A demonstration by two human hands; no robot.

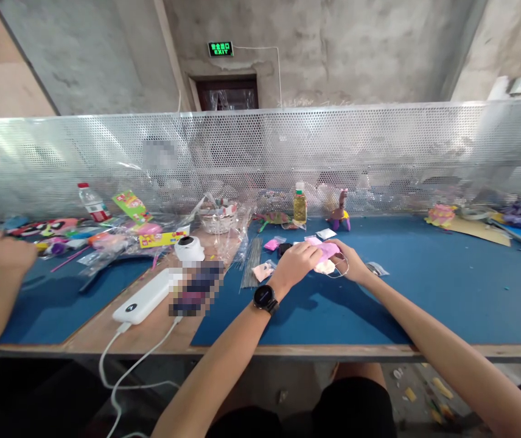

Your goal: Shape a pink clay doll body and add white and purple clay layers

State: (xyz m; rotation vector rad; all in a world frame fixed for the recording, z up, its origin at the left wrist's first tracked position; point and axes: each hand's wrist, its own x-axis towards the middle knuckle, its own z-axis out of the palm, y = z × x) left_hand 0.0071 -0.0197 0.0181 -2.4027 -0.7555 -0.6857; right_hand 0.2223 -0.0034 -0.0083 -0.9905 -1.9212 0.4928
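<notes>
Item: soft pink-and-lilac piece (328,251), in your two hands, right of the bundle of thin grey rods (252,266). Your left hand (297,263): fingers pinching the piece on the side nearer the bundle. Your right hand (350,261): thumb and fingers pinching the side farther from it. Just right of the bundle: small clear packet of peach-coloured material (263,270) and small bright-pink packet (272,244). Behind and right of it: clear bottle of yellow liquid (300,208); brown, purple and yellow figure (342,214). Left of it: rounded white camera-like device (189,249), white oblong power bank (144,299). Far left of it: another person's hand (5,252).
</notes>
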